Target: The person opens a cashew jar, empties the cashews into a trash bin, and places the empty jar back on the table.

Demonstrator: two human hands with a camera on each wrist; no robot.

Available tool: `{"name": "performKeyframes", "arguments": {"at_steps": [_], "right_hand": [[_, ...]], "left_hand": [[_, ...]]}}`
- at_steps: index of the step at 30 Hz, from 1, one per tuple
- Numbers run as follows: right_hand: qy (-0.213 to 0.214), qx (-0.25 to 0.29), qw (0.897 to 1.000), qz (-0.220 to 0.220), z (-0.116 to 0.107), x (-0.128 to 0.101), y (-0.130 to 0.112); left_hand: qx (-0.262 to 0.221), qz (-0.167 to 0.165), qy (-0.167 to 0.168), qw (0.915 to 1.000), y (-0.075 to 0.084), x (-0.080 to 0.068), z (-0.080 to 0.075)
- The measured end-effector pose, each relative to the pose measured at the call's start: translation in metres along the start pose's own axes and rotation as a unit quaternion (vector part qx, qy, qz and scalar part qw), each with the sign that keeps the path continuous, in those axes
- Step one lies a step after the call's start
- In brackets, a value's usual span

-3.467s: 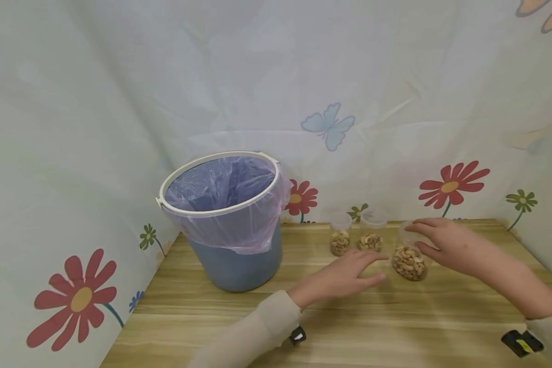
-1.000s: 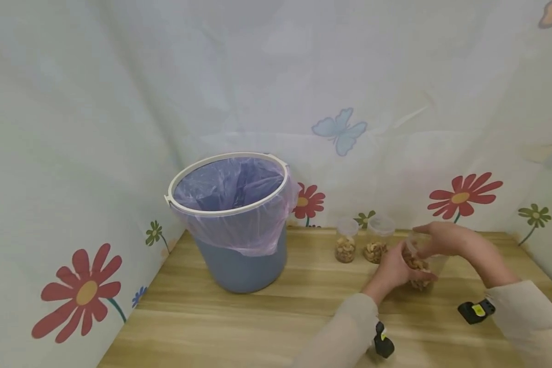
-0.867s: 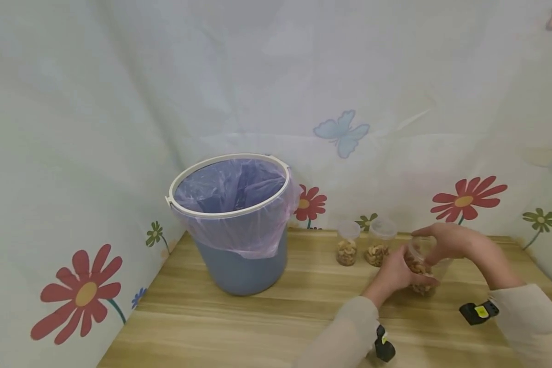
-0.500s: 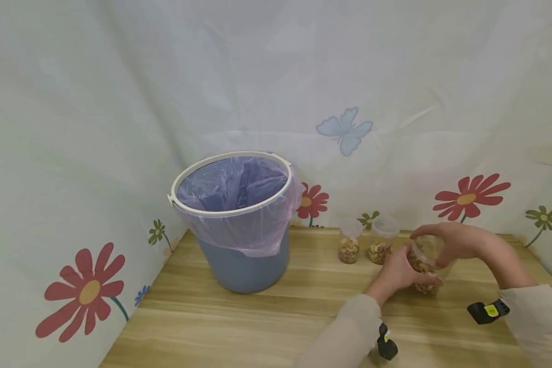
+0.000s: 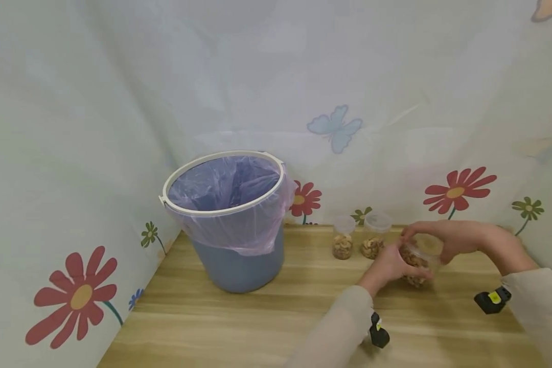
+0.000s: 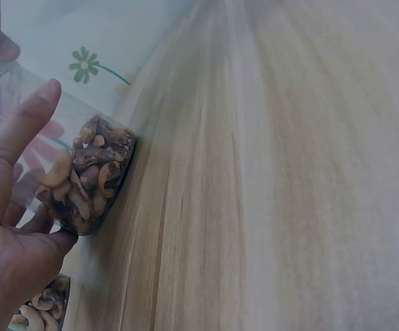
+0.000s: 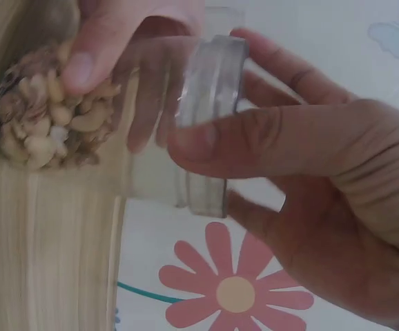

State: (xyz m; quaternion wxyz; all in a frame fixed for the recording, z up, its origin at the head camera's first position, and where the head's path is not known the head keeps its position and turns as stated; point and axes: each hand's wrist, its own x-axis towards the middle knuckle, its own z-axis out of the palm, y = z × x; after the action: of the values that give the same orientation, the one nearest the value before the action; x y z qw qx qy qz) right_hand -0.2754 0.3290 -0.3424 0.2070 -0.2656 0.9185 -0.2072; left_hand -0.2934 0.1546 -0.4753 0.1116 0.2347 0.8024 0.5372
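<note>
A clear plastic jar (image 5: 415, 280) partly filled with cashew nuts stands on the right part of the table. My left hand (image 5: 388, 265) grips its lower body, with the thumb across the near side. At the top, my right hand (image 5: 466, 237) holds the clear screw lid (image 7: 220, 76) between thumb and fingers. The lid sits on the jar's mouth in the right wrist view. Nuts (image 6: 92, 176) show through the jar wall beyond my left fingers. Left of it stand two smaller lidded jars of cashews, one jar (image 5: 342, 243) and another jar (image 5: 374, 243) partly behind my left hand.
A blue bin (image 5: 241, 271) with a pale rim and a pinkish plastic liner stands on the left of the wooden table (image 5: 239, 327). A flowered cloth backdrop (image 5: 239, 76) encloses the table's back and sides.
Since the oldest frame my left hand has moved right and taken hold of the jar's body. My right hand has kept at the lid, its fingers shifting round it. The head view has shifted slightly.
</note>
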Motion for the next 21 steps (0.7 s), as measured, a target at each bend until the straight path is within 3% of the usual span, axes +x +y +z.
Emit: {"name": "performKeyframes", "arguments": {"at_steps": [8,10,13,16,18,21], "right_hand": [[-0.04,0.058,0.997,-0.045,0.001,-0.004,0.0],[-0.019,0.055,0.996,-0.061,0.002,-0.007,-0.002],[0.058,-0.004,0.996,-0.066,0.0,-0.008,-0.007],[0.127,-0.074,0.989,-0.023,-0.003,-0.005,-0.013],[0.13,-0.09,0.987,0.028,-0.005,-0.002,-0.019],[0.099,-0.084,0.987,0.091,-0.006,0.003,-0.025]], "left_hand": [[-0.002,0.017,-0.007,0.9998,-0.001,0.001,0.001],[-0.002,0.013,-0.003,0.9999,0.0,0.001,0.002],[-0.007,0.002,0.002,1.0,0.0,0.001,0.002],[-0.007,0.005,0.005,1.0,0.001,0.003,0.0],[-0.004,0.014,0.005,0.9999,0.001,0.004,-0.001],[0.005,0.015,0.01,0.9998,0.001,0.004,-0.002]]}}
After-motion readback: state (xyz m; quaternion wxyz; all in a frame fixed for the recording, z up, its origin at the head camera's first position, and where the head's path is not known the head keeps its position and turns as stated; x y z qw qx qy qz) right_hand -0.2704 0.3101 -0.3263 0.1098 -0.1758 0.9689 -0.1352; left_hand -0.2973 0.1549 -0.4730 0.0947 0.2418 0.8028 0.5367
